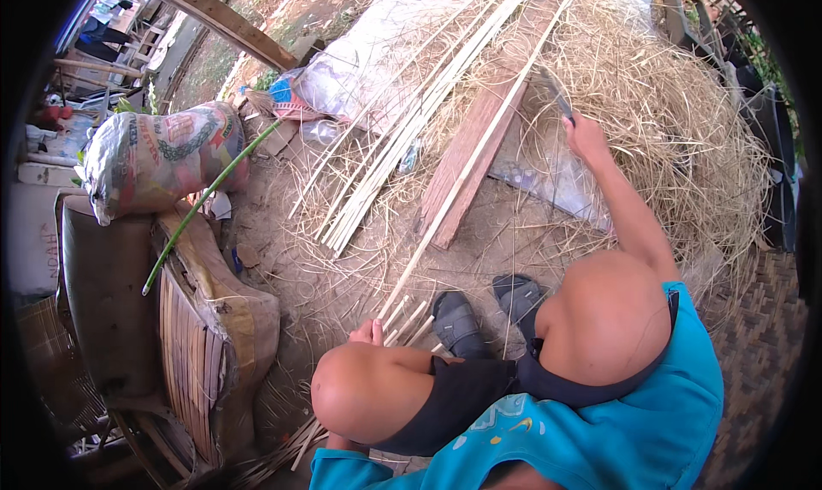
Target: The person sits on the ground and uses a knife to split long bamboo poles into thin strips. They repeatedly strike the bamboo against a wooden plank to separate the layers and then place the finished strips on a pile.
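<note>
A brown wooden plank (pixel 462 147) lies on bare, dusty ground (pixel 300 259) in a cluttered outdoor work area. To the plank's right is a big heap of straw-coloured shavings (pixel 659 104); a woven mat (pixel 762 344) lies farther right and nearer the person. Left of the plank, a bundle of pale strips (pixel 402 139) lies roughly alongside it, partly over a whitish plastic sheet (pixel 360 62). Well to the left stands a worn chair (pixel 248 319) with a slatted side, and a green stalk (pixel 205 199) slants across in front of it.

A bulging, patterned sack (pixel 171 156) rests well left of the plank, beyond the chair; its contents are hidden.

The person squats at the plank's near end, knees raised, in dark sandals (pixel 462 323). One long, pale strip (pixel 409 271) runs lengthwise over the plank and past its near end. There the left hand (pixel 368 333), partly hidden by the knee, pinches the strip narrowly between thumb and fingers. The right arm stretches forward, right of the plank; the right hand (pixel 586 139) wraps firmly around a knife (pixel 558 96), blade pointing away over the shavings.
</note>
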The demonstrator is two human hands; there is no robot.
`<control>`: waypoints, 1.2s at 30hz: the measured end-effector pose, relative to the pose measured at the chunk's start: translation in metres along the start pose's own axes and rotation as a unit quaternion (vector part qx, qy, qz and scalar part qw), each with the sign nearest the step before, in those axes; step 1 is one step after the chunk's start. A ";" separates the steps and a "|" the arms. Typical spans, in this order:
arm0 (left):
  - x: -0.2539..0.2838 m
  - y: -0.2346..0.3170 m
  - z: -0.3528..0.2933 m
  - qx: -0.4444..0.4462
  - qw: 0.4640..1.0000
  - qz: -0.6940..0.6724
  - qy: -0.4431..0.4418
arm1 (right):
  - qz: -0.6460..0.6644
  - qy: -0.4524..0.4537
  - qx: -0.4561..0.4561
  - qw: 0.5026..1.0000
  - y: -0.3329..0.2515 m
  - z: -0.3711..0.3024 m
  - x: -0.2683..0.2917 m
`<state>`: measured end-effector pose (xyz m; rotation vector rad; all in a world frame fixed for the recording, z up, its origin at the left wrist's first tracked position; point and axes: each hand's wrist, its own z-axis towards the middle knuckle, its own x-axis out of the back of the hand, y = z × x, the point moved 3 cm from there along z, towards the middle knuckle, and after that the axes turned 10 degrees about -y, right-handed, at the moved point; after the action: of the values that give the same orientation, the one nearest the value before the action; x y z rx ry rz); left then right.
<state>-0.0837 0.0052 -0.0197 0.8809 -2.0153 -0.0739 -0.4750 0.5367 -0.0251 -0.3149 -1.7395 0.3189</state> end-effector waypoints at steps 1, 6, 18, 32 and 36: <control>-0.002 -0.020 0.012 -0.013 0.999 0.026 -0.015 | 0.011 0.003 0.009 1.000 -0.014 0.004 0.007; -0.026 0.089 0.067 -0.209 0.977 0.015 0.030 | -0.003 -0.177 0.310 0.934 -0.140 -0.147 -0.099; -0.021 0.088 0.077 -0.182 0.980 -0.032 -0.067 | 0.065 -0.059 0.193 0.977 -0.081 -0.085 -0.072; -0.011 -0.028 0.016 -0.015 0.993 -0.061 -0.098 | 0.011 -0.048 0.014 0.999 -0.027 -0.009 -0.010; -0.020 -0.032 0.025 -0.059 0.996 -0.047 -0.049 | 0.034 0.009 0.025 0.999 -0.024 -0.007 0.009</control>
<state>-0.0779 -0.0135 -0.0606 0.9110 -2.0362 -0.2910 -0.4708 0.5179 -0.0062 -0.3407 -1.7032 0.4072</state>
